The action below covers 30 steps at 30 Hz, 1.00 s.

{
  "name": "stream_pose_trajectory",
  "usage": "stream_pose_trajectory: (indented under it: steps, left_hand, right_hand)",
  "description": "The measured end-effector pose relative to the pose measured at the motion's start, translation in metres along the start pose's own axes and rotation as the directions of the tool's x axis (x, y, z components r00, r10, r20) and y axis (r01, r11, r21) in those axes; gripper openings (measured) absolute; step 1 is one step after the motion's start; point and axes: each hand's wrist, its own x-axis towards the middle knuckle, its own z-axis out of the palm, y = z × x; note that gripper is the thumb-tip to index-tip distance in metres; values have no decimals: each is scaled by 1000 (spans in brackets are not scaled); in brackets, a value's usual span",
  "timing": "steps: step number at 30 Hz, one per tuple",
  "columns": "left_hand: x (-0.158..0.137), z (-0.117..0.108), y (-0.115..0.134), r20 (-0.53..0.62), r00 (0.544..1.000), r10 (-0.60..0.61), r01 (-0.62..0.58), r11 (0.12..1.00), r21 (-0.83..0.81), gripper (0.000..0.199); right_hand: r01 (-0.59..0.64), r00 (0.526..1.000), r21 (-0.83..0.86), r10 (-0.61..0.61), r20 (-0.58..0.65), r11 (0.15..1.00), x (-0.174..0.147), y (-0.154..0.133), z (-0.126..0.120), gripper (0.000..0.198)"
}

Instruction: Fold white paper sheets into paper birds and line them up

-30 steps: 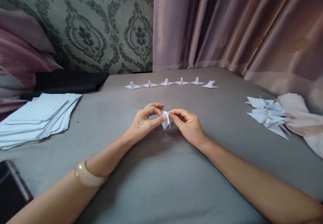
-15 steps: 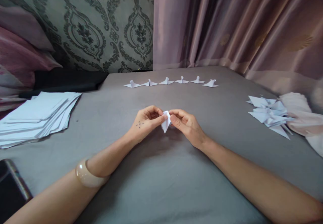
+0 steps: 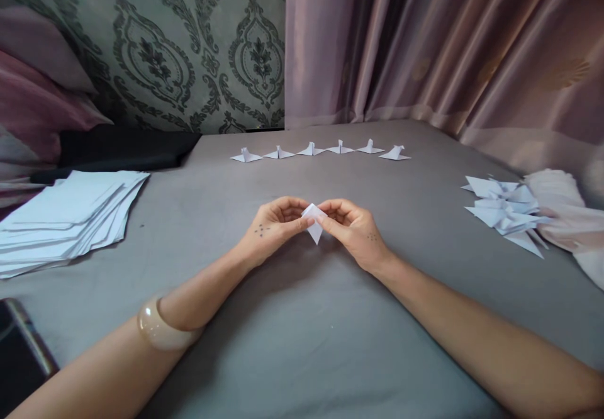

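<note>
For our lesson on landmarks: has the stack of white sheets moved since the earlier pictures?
No: the stack of white sheets keeps its place relative to the black item behind it; the whole view shifts slightly.

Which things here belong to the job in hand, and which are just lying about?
Job in hand:
- held paper
- six folded figures, apparently
- folded pile, likely
- sheets, likely

Lying about, it seems:
- phone-like device
- black cloth
- pale cloth

A mauve curtain (image 3: pixel 425 41) hangs beside patterned wallpaper (image 3: pixel 189 48), black cloth (image 3: pixel 127 148) and a dark device (image 3: pixel 21 343) lying left.
</note>
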Motion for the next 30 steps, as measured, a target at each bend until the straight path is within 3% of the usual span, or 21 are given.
stream_pose_trajectory:
  steps: [7,15,20,25,30]
  left_hand:
    - [0,1,2,-53,999,4,-2,1000,24,28]
    - [1,-1,2,-26,1000,-10,10,1000,-29,25]
    - [1,-1,2,-28,999,-34,32,998,-51,26]
    - [1,1,1,-34,991,-133,131,989,-62,35]
    - [2,0,-1,-43,992,-119,119,993,-15,35]
  right_hand:
    - [-10,999,0,10,30,1000,0,3,-1,27]
    - [-73,997,86,70,29,994,1,6,-3,28]
    - [-149,989,131,149,13,980,4,9,-8,33]
    - [-185,982,215,188,7,959,6,12,-8,33]
    - [-200,980,180,195,44,963,4,9,-6,28]
